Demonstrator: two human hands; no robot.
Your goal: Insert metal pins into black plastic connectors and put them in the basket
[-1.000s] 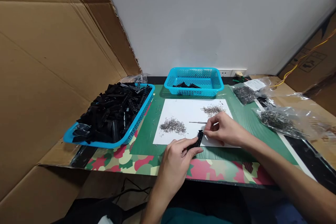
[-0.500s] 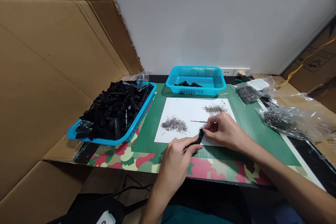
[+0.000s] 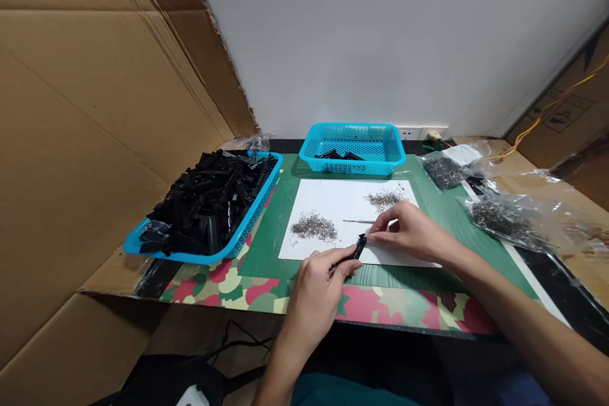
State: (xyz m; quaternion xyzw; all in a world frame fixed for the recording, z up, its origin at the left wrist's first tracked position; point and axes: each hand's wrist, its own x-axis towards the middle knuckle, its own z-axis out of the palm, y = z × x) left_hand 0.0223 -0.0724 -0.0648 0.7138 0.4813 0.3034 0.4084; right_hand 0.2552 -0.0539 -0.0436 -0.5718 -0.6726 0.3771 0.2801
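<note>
My left hand [image 3: 318, 279] is closed around a narrow black plastic part [image 3: 354, 252], its upper end sticking out past the thumb and forefinger. At that end, my right hand [image 3: 404, 228] has thumb and fingers drawn together in a pinch; anything between the fingertips is too small to make out. A thin metal tool, like tweezers [image 3: 356, 221], points left from behind the right fingers. Whether it lies on the paper or is held, I cannot tell. Both hands are over a white sheet [image 3: 352, 193] bearing two heaps of tiny bent wire pieces, one left [image 3: 314, 227], one right [image 3: 384, 199].
A blue basket [image 3: 252, 225] heaped with black parts stands left. Behind the sheet, another blue basket [image 3: 394, 162] holds a few. Plastic bags of metal pieces [image 3: 445, 171] lie right on the green mat [image 3: 264, 235]. Cardboard [image 3: 85, 108] walls the left side; a wall socket [image 3: 434, 135] is behind.
My right fingertips have shifted slightly at the end of the black part, whose tip now shows more. My left hand keeps its grip. The view has moved a little.
</note>
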